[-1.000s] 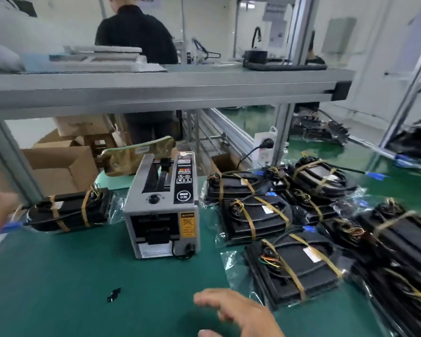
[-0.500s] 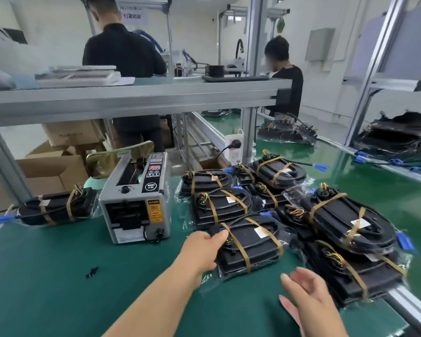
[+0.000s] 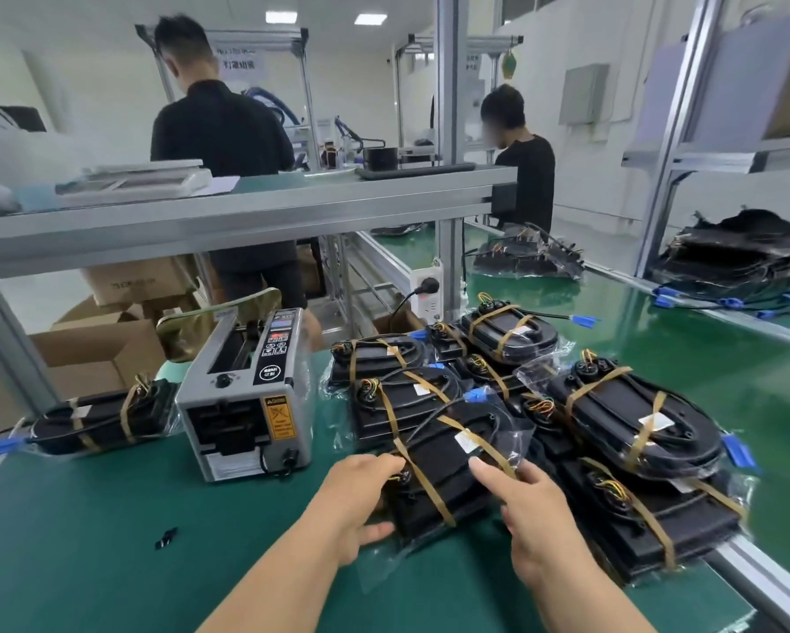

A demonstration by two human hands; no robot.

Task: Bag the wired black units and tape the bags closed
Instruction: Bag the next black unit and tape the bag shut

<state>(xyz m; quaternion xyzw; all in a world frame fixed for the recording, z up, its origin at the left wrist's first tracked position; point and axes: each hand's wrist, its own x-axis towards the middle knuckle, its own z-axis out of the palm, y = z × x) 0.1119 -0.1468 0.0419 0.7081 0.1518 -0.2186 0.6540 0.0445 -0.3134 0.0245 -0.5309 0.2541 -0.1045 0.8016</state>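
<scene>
Unit (image 3: 443, 472), bagged and strapped, lies at the near edge of the pile (image 3: 635, 427) on the table (image 3: 87, 564). The left hand (image 3: 361, 500) grips its near-left end, fingers over and thumb under, while the right hand (image 3: 537, 513) lays a straight forefinger on top; its other fingers are hidden, so whether they curl cannot be told. It is best lifted clear with both hands, wires kept inside, and the loose bag (image 3: 384, 577) mouth folded flat before reaching for the dispenser (image 3: 247, 404) to the left.
</scene>
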